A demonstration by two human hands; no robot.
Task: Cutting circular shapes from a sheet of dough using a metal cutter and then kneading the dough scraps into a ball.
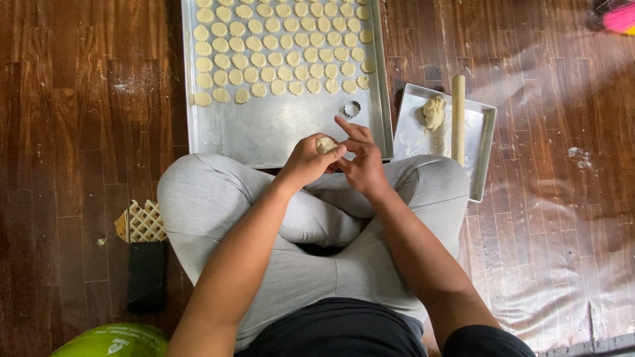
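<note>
Dough piece (pixel 325 144) held above cookie-filled tray (pixel 264 132), cutter (pixel 351 109) near.

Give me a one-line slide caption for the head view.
Seated cross-legged, both hands shape a dough piece over a baking tray of cut cookie rounds.

The person wears light grey trousers of a soft, plain fabric that creases into folds over the thighs and at the knees. Above them sits a black top, seen only as a dark band at the waist and as the edge of a short sleeve on the right arm near the bottom of the view. Both forearms are bare, with no watch, bracelet or ring visible on the left hand (pixel 305 160) or the right hand (pixel 361 162).
</note>
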